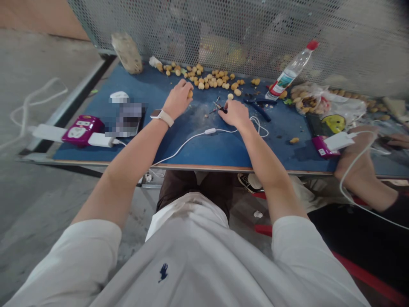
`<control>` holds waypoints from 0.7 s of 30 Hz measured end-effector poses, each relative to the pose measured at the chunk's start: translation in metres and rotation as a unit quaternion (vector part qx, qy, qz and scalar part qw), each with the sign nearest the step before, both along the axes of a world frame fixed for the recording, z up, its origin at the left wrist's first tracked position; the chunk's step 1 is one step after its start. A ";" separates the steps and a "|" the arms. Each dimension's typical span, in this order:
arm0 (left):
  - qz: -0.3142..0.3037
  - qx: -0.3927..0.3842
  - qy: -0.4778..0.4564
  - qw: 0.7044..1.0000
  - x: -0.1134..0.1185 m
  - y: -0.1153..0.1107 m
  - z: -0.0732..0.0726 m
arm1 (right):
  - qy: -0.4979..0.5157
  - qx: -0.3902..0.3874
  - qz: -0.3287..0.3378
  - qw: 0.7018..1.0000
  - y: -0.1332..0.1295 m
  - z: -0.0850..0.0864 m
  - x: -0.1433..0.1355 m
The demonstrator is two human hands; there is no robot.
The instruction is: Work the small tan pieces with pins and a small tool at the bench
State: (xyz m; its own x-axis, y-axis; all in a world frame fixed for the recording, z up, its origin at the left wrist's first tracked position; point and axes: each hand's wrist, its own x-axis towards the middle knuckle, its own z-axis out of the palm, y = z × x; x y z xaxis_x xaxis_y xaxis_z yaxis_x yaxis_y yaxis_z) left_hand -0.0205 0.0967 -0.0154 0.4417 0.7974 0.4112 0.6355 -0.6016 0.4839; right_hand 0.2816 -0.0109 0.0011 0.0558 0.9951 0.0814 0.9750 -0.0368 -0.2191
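Note:
My left hand (180,99), with a pale-strapped watch (162,116) on its wrist, is closed around a small round tan fruit or nut (190,93). Many more of these tan balls (212,80) lie in a loose row behind it. My right hand (234,111) has its fingers curled low over the table, at a small dark thing (223,110) I cannot make out. Thin metal pieces (217,102) lie by those fingertips. Blue-handled pliers (262,110) rest just right of that hand. One pale ball (230,97) sits behind it.
A white cable (188,138) crosses the blue table (198,153). Purple power blocks (83,130) stand left and right. At the back are a stuffed bag (127,53), a tilted bottle (291,72) and a perforated metal screen (179,34). Another person's arm (361,170) reaches in at right.

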 end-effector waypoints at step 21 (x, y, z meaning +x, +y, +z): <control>0.049 -0.003 0.133 0.990 0.032 -0.054 0.018 | 0.020 0.082 0.255 0.963 -0.001 -0.018 -0.021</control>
State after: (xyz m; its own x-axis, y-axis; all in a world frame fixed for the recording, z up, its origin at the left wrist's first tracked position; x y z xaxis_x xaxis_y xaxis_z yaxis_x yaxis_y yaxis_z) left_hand 0.0117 0.0422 0.0027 0.4534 0.8442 0.2857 0.7967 -0.5276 0.2947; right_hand 0.2602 -0.0121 -0.0165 -0.4306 0.8678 0.2479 0.8476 0.4832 -0.2193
